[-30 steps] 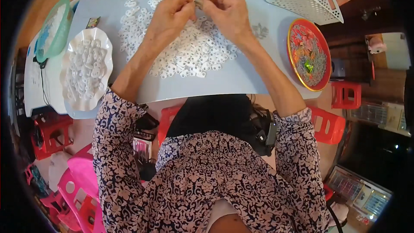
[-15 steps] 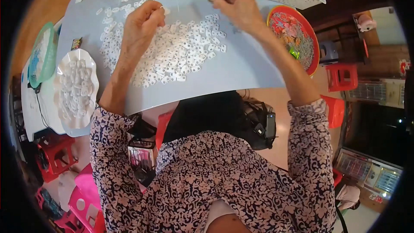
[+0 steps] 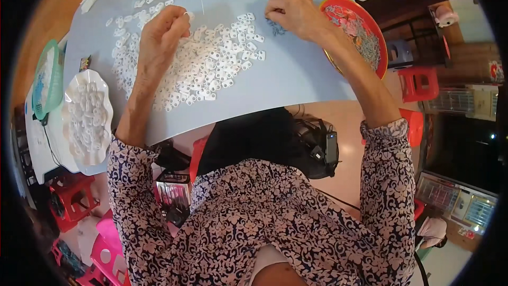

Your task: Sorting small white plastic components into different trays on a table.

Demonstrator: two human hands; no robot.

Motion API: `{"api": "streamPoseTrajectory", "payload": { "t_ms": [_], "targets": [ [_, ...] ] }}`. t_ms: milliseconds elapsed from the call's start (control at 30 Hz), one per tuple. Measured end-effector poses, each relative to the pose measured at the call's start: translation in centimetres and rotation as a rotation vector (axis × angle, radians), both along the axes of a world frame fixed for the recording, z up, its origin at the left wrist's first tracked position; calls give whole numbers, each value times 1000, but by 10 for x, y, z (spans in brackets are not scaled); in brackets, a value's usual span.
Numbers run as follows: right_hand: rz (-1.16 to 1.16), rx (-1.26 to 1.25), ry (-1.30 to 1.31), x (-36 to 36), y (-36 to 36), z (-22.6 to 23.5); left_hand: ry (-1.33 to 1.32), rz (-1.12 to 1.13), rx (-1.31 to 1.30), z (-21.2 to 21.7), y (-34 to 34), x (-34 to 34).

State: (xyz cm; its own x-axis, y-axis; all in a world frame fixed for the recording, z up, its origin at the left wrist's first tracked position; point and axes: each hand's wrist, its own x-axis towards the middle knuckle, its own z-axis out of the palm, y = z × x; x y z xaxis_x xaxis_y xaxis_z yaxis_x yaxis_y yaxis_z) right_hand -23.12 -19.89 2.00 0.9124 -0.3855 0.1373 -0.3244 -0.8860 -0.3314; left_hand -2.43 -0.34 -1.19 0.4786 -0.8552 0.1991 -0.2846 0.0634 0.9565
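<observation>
A person in a floral-patterned long-sleeved top sits at a pale grey bench (image 3: 296, 74), seen from above. The left hand (image 3: 166, 29) is curled narrow, with a small white piece (image 3: 187, 15) showing at its fingertips, above a spread of white pieces (image 3: 211, 63) with holes. The right hand (image 3: 293, 13) has its fingers bent close together beside a little heap of grey bits (image 3: 275, 28); whether it grips any, I cannot tell. Just right of it, a red bowl (image 3: 383, 47) holds more small grey parts. At the bench's left edge, a white scalloped dish (image 3: 109, 119) is full of white pieces.
</observation>
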Motion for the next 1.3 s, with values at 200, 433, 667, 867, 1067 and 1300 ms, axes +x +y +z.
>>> {"api": "streamPoseTrajectory", "payload": {
  "t_ms": [200,433,667,867,1067,1300],
  "targets": [
    [16,32,71,6,-7,4,4,1,-1,0,0,0],
    [113,-66,74,8,-4,6,5,-17,3,0,0,-1],
    [240,-326,147,22,-2,10,23,-9,-29,-2,-1,-2],
    [51,259,-15,31,22,6,56,-23,-47,0,1,-4],
    [30,915,-428,57,59,-14,86,-66,-40,3,1,-9],
    [35,1229,-547,69,68,-29,42,-75,8,7,3,-12]
  ]
}}
